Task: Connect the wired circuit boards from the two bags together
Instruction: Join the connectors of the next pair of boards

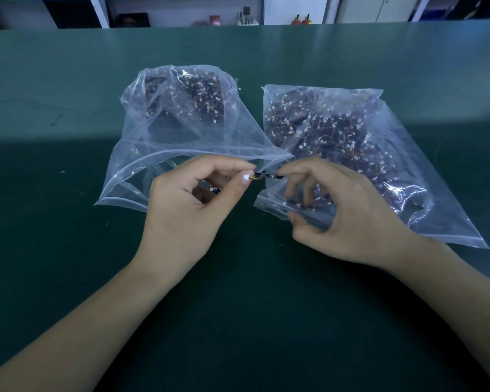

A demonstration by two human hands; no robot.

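Currently mid-mate: left hand [190, 199] pinches a small white plastic connector plug [246, 178] between thumb and forefinger, the rest of its fingers curled. Right hand [343, 210] pinches the end of a thin dark circuit board [269, 175] with short yellow-orange wires, its other fingers spread loosely above the right bag's mouth. Both parts meet in the air between the two hands, just above the gap between the bags.

Left clear zip-lock plastic bag [142, 171] lies open-mouthed toward the person, boards piled at its far end. Right clear zip-lock plastic bag [408, 171] is fuller, flat on the dark green tabletop [252, 306].

To do it well, I'd say:
- line plug and socket up straight before pushing; check the keying, too small to read here
- grip the housing, not the wires
- push along the axis, no twisting
- can't tell if it's seated yet, so feel for the click.

Risk: bent pins if forced at an angle.
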